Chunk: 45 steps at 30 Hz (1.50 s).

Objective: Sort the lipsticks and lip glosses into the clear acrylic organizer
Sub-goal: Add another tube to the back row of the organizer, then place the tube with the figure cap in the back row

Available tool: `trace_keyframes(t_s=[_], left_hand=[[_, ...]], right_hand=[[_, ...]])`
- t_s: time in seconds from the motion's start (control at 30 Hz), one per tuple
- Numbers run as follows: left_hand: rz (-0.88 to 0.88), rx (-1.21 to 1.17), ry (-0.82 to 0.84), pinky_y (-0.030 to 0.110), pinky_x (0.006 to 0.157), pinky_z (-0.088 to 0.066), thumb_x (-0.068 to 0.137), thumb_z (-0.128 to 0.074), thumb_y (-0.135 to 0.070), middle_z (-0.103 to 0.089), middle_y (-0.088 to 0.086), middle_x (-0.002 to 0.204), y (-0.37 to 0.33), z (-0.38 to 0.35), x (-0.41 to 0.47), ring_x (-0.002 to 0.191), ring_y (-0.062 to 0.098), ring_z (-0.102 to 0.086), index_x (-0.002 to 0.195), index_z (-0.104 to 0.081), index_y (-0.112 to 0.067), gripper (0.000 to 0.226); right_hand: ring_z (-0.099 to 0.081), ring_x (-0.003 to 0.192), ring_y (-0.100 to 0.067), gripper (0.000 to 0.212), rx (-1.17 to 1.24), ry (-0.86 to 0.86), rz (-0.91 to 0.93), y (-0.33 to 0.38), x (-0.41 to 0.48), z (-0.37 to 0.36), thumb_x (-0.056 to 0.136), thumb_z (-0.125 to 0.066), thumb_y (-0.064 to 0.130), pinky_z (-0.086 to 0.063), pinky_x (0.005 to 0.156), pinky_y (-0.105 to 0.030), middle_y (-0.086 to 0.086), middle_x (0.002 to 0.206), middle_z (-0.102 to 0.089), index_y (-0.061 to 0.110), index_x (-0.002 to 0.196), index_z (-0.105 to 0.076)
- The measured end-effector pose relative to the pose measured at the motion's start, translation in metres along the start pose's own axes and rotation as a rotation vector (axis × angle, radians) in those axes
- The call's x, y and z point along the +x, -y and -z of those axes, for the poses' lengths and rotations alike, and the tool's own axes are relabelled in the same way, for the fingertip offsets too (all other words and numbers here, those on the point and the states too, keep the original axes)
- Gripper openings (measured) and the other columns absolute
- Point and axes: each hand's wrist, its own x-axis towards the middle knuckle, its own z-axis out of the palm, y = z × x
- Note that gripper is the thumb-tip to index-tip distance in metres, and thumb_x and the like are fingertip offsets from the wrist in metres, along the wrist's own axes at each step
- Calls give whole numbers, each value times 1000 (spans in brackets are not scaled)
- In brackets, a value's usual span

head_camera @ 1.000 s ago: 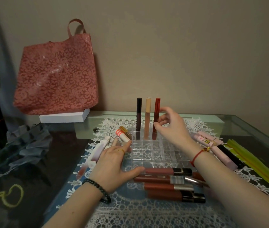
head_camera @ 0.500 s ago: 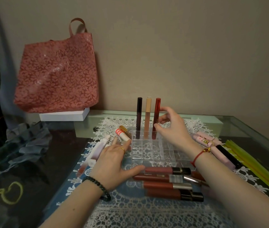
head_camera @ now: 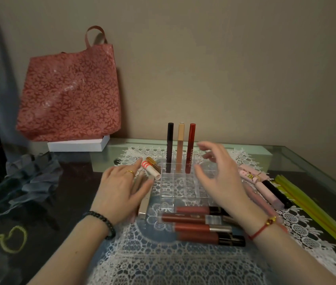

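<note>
One red floral bag leans on the wall at far left, its base on a white box. Grey crumpled fabric and a yellow-green cord loop lie on the dark surface in front of it.

On the lace mat, the left hand lies palm down with its fingers extended, wearing a gold ring and a black bead bracelet. It grasps nothing. A pale tube lies just beside its thumb, partly under the palm. Whether the hand presses on it is not clear. Past the fingertips lie a striped-cap tube and a gold-capped tube, touching the left wall of the clear acrylic organizer.

Three tubes stand upright in the organizer's back row: a dark tube, a beige tube and a red tube. The front compartments show only lace through them.

The right hand hovers over the organizer's right side, its fingers spread wide and lightly curved, holding nothing. The red tube stands just left of its fingertips, apart from them. A red cord bracelet circles the wrist.

In front of the organizer, partly under the right forearm, four reddish-brown glosses lie side by side. Right of the hand lie pink tubes and a black tube, then yellow-green strips on the glass table.
</note>
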Motion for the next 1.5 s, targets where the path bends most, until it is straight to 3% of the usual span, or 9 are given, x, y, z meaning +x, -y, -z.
trace_keyframes(t_s=[0.1, 0.27, 0.43, 0.63, 0.93, 1.23, 1.4, 1.5], left_hand=[[44, 64, -38, 35, 97, -31, 86, -43, -48, -62, 1, 114, 17, 6, 2, 110, 18, -51, 130, -45, -17, 53], [168, 139, -9, 34, 93, -34, 83, -52, -41, -65, -1, 101, 39, 9, 2, 103, 17, -52, 123, -53, -23, 44], [205, 169, 140, 32, 96, -28, 84, -46, -44, -61, -6, 111, 46, -2, 0, 110, 13, -48, 122, -50, -31, 40], [214, 73, 181, 31, 94, -34, 88, -43, -32, -62, -3, 112, 44, -8, 5, 108, 16, -49, 118, -53, -33, 32], [202, -9, 297, 33, 101, -30, 90, -37, -19, -48, -3, 133, 44, -13, 12, 121, 18, -41, 131, -41, -32, 43], [332, -119, 262, 33, 101, -32, 87, -45, -19, -56, 1, 124, 45, -16, 15, 115, 19, -48, 128, -46, -24, 42], [322, -162, 329, 41, 105, -27, 87, -41, -15, -59, -2, 117, 42, -16, 15, 113, 18, -48, 122, -47, -34, 40], [293, -89, 346, 39, 105, -25, 88, -38, -17, -58, -6, 120, 40, -15, 19, 114, 16, -48, 121, -50, -36, 40]], right_hand=[[-42, 105, 3, 44, -12, 50, 11, 3, -14, -4, 76, -48, 30, -40, 94, -26, 19, 116, -42, 35, 119, -40], [-42, 101, 6, 41, -10, 74, -19, 2, -24, 2, 77, -52, 27, -40, 94, -28, 22, 111, -42, 41, 114, -38], [-42, 96, 13, 40, -9, 78, -34, -1, -31, 11, 81, -58, 18, -38, 89, -22, 22, 108, -46, 39, 111, -42], [-44, 92, 10, 40, -25, 84, -34, 1, -32, 12, 82, -59, 12, -36, 86, -20, 19, 107, -48, 36, 111, -44], [-44, 92, 11, 39, -37, 111, -35, -1, -32, 10, 82, -59, 12, -33, 75, -9, 27, 96, -44, 36, 111, -46], [-44, 92, 13, 40, -19, 105, -19, 0, -32, 11, 82, -59, 12, -33, 72, -7, 27, 97, -45, 39, 107, -44], [-45, 92, 11, 39, -26, 100, -16, 0, -32, 10, 82, -59, 12, -34, 73, -8, 27, 97, -45, 37, 108, -46], [-45, 92, 12, 39, -28, 102, -9, 0, -32, 9, 82, -58, 13, -35, 73, -8, 25, 99, -46, 38, 108, -45]])
